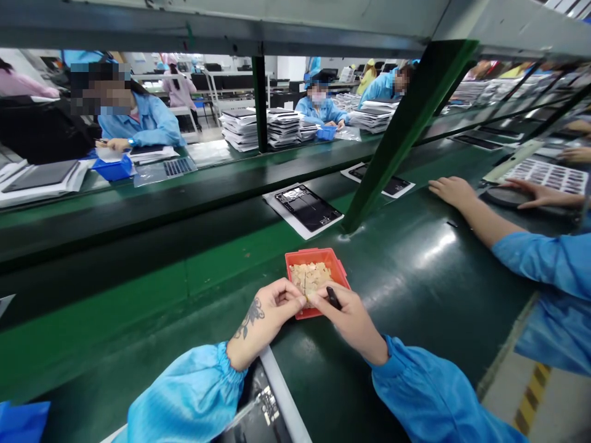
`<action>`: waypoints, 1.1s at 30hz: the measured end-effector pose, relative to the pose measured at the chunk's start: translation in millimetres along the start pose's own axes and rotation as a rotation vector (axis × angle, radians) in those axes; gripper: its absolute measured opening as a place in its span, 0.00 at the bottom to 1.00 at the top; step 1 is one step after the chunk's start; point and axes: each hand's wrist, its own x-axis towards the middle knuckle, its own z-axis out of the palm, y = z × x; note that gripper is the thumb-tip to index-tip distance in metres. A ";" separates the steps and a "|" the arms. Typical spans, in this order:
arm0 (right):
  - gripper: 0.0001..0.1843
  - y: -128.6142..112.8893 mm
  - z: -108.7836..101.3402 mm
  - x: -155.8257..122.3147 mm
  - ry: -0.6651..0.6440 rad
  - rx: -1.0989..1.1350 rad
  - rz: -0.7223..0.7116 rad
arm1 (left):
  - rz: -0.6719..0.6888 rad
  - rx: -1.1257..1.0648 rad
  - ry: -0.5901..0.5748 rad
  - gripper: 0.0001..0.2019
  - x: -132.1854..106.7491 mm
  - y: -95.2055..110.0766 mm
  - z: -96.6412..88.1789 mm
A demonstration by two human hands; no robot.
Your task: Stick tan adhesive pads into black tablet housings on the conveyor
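- At the upper left of the frame, a blue plastic bin (113, 168) is set beside a co-worker's hand (119, 144), with stacked black panels in white sleeves (239, 130) beyond.
- At the lower centre, the left hand (274, 314) is brought against the right hand, fingertips meeting at the near edge of the tray; whether a piece is pinched there cannot be told.
- Just above, a red plastic tray (316, 282) rests on the green conveyor belt (406, 295), a heap of pale tan pieces (310, 277) being left in it.
- At centre, a black panel (307, 208) is laid on a white sheet.
- The right hand (351, 323) is closed on a dark tool (333, 298), its long axis slanted, its upper end towards the tray.
- At the right of the frame, a co-worker's hands (480, 194) are spread near a round black pad (508, 197).
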 end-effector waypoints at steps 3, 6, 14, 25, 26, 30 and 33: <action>0.13 0.1 -0.8 -0.8 0.079 0.018 -0.008 | 0.017 -0.008 -0.010 0.08 1.7 3.4 -3.2; 0.15 6.3 -2.3 -1.4 0.280 0.093 0.022 | 0.096 0.016 0.098 0.07 7.1 5.3 -6.0; 0.14 16.9 -2.1 -1.6 0.373 0.277 0.102 | 0.450 0.886 0.203 0.10 27.7 -2.5 2.5; 0.17 9.1 1.4 -2.0 0.230 0.197 0.088 | 0.290 0.497 0.066 0.13 19.6 -2.1 -1.8; 0.18 7.8 1.7 -2.0 0.221 0.193 0.083 | 0.234 0.413 0.053 0.14 18.8 0.1 -1.0; 0.18 4.3 2.2 -2.7 0.181 0.163 0.096 | 0.064 0.096 -0.050 0.15 13.2 9.7 2.3; 0.18 4.6 2.1 -3.4 0.171 0.117 0.111 | 0.055 0.012 -0.037 0.09 8.8 13.1 3.0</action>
